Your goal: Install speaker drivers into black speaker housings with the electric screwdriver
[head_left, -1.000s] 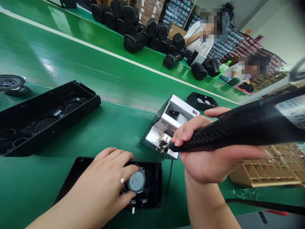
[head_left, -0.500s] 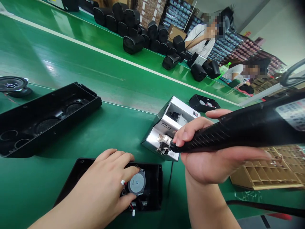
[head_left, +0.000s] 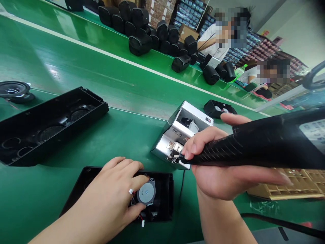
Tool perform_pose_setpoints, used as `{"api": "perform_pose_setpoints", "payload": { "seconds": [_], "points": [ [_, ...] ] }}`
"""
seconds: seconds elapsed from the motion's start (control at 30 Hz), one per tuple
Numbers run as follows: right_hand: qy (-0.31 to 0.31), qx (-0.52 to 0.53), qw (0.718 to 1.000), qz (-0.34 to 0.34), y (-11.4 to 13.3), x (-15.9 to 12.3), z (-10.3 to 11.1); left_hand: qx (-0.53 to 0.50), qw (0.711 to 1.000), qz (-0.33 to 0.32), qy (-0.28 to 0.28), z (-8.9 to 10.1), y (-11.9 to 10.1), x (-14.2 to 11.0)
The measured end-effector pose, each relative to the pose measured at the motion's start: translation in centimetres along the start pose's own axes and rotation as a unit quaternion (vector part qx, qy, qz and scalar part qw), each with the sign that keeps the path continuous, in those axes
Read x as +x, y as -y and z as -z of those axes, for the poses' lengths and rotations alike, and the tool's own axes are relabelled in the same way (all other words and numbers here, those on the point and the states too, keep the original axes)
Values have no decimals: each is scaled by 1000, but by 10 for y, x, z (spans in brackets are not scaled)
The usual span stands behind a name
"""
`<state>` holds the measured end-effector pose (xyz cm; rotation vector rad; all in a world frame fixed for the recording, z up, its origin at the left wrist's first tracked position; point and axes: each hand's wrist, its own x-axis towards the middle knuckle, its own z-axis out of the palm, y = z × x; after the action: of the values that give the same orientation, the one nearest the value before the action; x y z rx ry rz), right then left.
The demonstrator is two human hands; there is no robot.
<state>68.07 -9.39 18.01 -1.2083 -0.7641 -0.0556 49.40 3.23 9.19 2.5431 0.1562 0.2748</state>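
Note:
My left hand (head_left: 122, 189) reaches into a black speaker housing (head_left: 166, 200), thumb and index finger gripping the rim of a round speaker driver (head_left: 146, 192) whose grey magnet faces up. Thin wires with a small white plug (head_left: 143, 223) hang beside it. My right hand (head_left: 215, 169) is wrapped round a black electric screwdriver (head_left: 243, 142), held almost level. Its tip meets the front of a silver screw feeder (head_left: 175, 134); my fingers partly cover that spot, so I cannot tell whether a screw is on the bit.
A longer black housing (head_left: 53, 127) lies left, near a loose speaker (head_left: 15, 90). Behind the feeder sits a small black housing (head_left: 219, 109). A cardboard divider tray (head_left: 286, 193) stands right. Across the bench are several black speaker cases (head_left: 139, 44) and two people.
The screwdriver's rear end has dipped a little, and my right hand has shifted slightly, its bit still at the feeder. My left hand stays on the speaker driver.

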Motion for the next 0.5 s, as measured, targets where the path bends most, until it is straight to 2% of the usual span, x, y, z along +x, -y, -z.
{"api": "perform_pose_setpoints", "payload": {
  "seconds": [0.3,0.43,0.5],
  "points": [
    [24,73,996,-38,-12,-6,6,17,1000,10,16,2,-2,4],
    [-6,112,992,-59,18,-16,12,27,999,9,37,7,-6,6],
    [14,109,990,-85,40,-23,21,37,998,4,46,9,-7,6]
  ]
}}
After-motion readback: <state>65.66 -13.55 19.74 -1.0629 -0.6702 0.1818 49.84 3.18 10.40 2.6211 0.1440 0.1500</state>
